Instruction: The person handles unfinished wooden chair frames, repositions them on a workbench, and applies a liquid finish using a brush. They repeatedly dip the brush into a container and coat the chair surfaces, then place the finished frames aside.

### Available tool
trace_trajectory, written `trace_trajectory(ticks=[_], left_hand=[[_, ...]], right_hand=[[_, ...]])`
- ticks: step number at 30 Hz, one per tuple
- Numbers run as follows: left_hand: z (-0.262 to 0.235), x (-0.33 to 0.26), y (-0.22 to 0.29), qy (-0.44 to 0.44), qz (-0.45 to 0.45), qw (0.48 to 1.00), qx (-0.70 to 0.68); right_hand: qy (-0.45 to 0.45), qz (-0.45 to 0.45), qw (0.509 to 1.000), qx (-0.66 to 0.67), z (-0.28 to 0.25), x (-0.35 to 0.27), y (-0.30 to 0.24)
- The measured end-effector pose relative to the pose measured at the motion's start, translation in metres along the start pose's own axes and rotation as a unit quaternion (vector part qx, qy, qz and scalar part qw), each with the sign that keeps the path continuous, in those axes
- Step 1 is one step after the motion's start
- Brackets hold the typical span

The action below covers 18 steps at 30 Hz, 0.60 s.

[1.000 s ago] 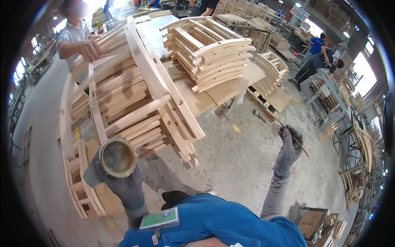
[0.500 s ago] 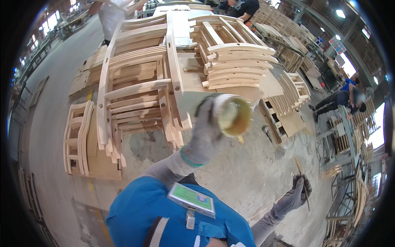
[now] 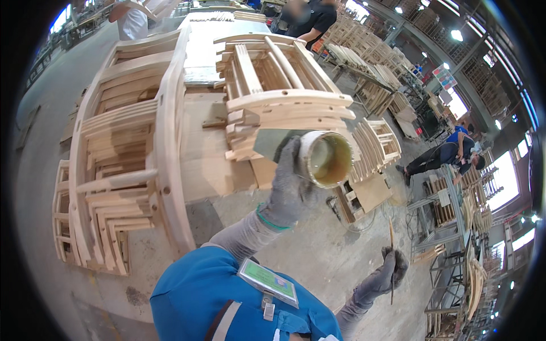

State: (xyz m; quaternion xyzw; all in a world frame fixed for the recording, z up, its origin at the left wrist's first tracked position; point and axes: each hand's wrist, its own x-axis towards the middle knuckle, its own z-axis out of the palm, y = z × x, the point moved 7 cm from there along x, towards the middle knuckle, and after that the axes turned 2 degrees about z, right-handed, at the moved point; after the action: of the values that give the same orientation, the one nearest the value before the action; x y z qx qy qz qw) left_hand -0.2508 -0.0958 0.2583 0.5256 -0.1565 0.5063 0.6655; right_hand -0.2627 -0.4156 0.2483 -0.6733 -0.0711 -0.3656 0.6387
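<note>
Two gloved hands in view, both occupied. Left hand [image 3: 287, 190]: grey glove, fingers wrapped fully around a small round tin [image 3: 326, 159], mouth tilted toward the camera, a yellowish fluid showing inside; raised at chest height in front of a stack of bare wooden chair frames [image 3: 284, 102] on a workbench [image 3: 210, 165]. Right hand [image 3: 387, 273]: grey glove, lowered at the side above the concrete floor [image 3: 318, 256], fingers closed on a thin stick-like tool [image 3: 391, 250], probably a brush, point upward. One further, larger stack of chair frames [image 3: 131, 159] to the left of the bench, a low one [image 3: 375, 148] to the right. Other people: one crouching at far right [image 3: 449, 156], two at the head of the bench [image 3: 310, 17]. Hazards, as judged: the tin is held well off level, so a further tip could spill fluid over glove, bare wood or floor; the grip is by the wall alone, and a wet glove could let it slip; the tool's upturned point could drip onto the sleeve.
</note>
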Motion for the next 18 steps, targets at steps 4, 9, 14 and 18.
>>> trace_trajectory(ticks=[4,9,14,18], left_hand=[[-0.028,0.042,-0.043,0.039,-0.016,0.999,0.008],[-0.084,0.061,-0.097,0.202,-0.161,0.925,-0.280],[-0.123,0.050,-0.122,0.330,-0.197,0.845,-0.371],[-0.148,0.053,-0.122,0.292,-0.144,0.902,-0.283]], right_hand=[[-0.020,0.037,0.999,0.017,0.071,0.051,0.036],[-0.135,0.057,0.987,0.065,0.159,0.081,0.086],[-0.171,0.100,0.973,0.118,0.235,0.129,0.117],[-0.224,0.085,0.955,0.177,0.295,0.176,0.154]])
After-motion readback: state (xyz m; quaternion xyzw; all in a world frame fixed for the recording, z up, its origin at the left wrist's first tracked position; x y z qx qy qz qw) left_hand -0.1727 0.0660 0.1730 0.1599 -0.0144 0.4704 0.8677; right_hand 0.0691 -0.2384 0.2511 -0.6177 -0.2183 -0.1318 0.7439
